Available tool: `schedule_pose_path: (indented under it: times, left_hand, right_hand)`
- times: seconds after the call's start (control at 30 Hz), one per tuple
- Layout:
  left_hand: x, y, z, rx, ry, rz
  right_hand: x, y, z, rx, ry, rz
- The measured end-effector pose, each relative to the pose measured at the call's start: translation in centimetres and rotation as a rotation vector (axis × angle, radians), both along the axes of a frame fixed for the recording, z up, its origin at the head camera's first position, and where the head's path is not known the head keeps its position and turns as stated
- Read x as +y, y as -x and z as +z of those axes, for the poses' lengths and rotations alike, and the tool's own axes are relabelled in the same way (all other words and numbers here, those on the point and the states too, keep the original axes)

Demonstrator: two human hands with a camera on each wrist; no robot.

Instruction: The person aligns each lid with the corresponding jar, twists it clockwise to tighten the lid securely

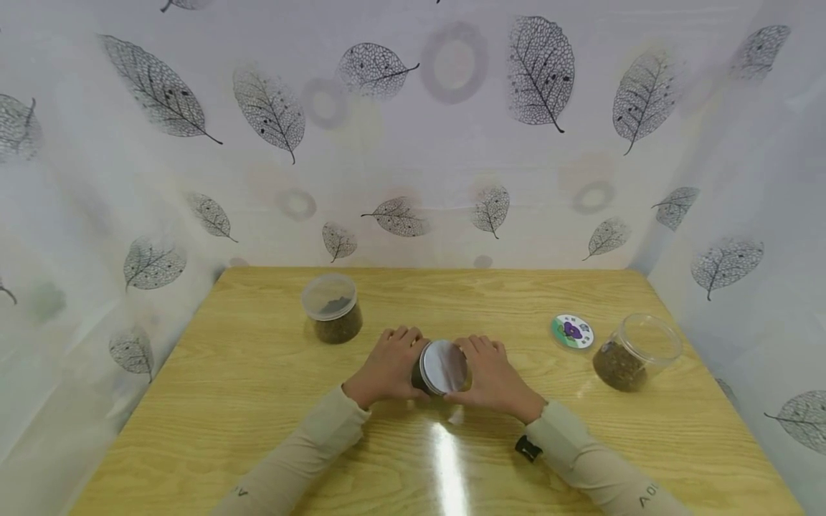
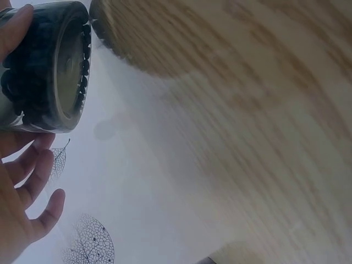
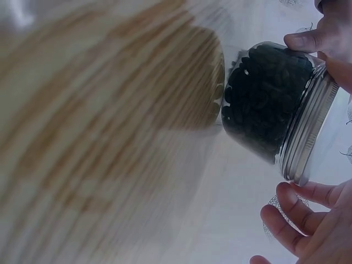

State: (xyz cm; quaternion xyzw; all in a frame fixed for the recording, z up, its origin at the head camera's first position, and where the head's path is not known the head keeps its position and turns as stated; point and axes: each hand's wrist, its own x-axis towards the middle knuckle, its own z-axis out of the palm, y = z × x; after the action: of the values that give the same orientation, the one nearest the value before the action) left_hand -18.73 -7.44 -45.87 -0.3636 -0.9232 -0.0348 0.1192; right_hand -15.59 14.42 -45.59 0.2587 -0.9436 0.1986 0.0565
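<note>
Sheeting (image 1: 413,150) with leaf prints borders 3 sides of the wood-grain table (image 1: 464,294); left hand (image 1: 390,365) and right hand (image 1: 492,376) curve their fingers (image 1: 403,334), partly closed, around 1 silver-lidded jar (image 1: 444,367).

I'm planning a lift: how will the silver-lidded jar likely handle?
The jar will probably feel stiff, showing no sag. Dark pieces fill much of it, so it may have heft. Being smooth and glossy, it might slip.

On my head feed I see a small screened-off work nook: pale sheeting (image 1: 413,158) with grey leaf prints (image 1: 543,72) closes in the back and both sides of a wood-grain bench (image 1: 226,394). Whether that sits in a home, office or workshop, I can't tell.
</note>
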Motion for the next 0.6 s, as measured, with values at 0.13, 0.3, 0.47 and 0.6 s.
schedule_pose_path:
  times: [0.13, 0.3, 0.47, 0.6]
  left_hand:
    - [0.19, -0.04, -0.01, -0.008, 0.014, 0.004]
    - [0.42, 0.00, 0.07, -0.002, 0.029, 0.003]
    - [0.28, 0.09, 0.39, -0.013, 0.028, 0.002]
    - [0.16, 0.16, 0.73, -0.015, 0.021, -0.003]
  right_hand:
    - [0.11, -0.16, 0.02, -0.007, -0.002, -0.012]
    - [0.25, -0.36, -0.02, -0.038, 0.016, -0.022]
    - [0.32, -0.27, 0.01, -0.065, 0.034, -0.012]
    - [0.49, -0.18, -0.02, -0.072, 0.034, 0.001]
